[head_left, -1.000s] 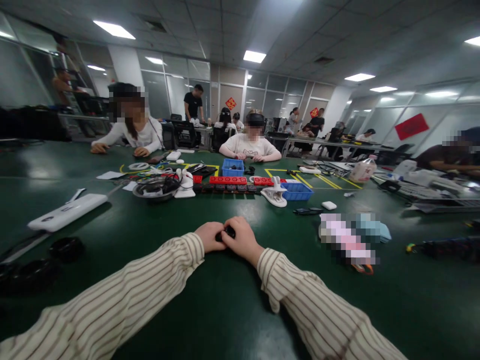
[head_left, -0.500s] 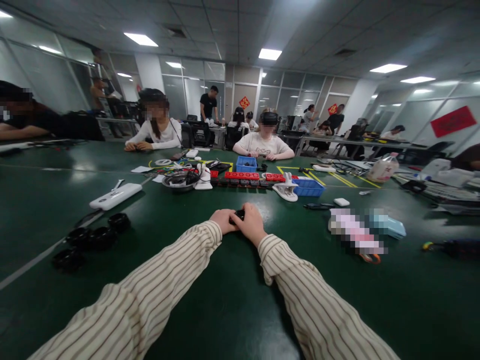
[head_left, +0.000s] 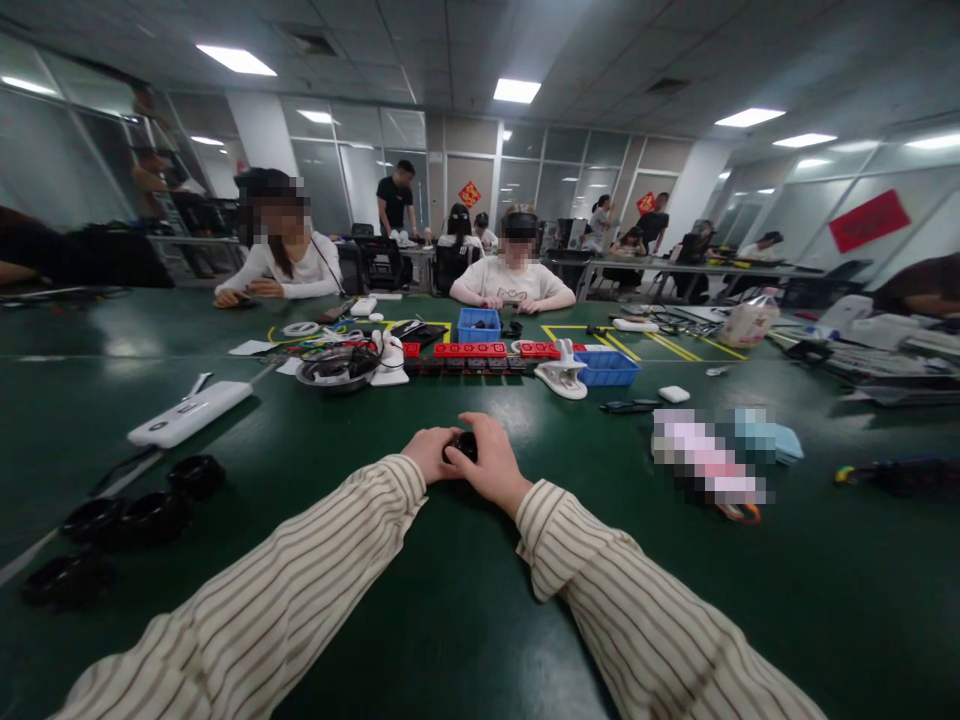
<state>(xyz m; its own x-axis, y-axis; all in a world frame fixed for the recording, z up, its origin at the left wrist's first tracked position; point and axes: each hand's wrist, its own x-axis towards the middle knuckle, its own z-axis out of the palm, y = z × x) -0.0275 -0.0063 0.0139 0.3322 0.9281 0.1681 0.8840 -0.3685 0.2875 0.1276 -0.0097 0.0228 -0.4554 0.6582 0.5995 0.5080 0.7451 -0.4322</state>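
Both hands are together over the middle of the green table (head_left: 420, 620). Between them is a glossy black ring-shaped part (head_left: 466, 442), partly covered by the fingers. My left hand (head_left: 430, 454) closes round its left side. With the thumb across the near side and the fingers around the far right, my right hand (head_left: 493, 464) grips it too. Several similar black ring-shaped parts (head_left: 156, 516) stand on the table beyond my left forearm.
A white power bank-like device (head_left: 191, 412) lies at left. Ahead are a metal bowl (head_left: 337, 378), a row of red and black blocks (head_left: 471, 350), white clamps (head_left: 562, 376) and blue bins (head_left: 609, 370). A pink item (head_left: 694, 450) lies at right. A co-worker (head_left: 516, 280) sits opposite.
The fingers of my right hand have lifted and spread a little, so more of the black part shows. The camera view has shifted slightly.
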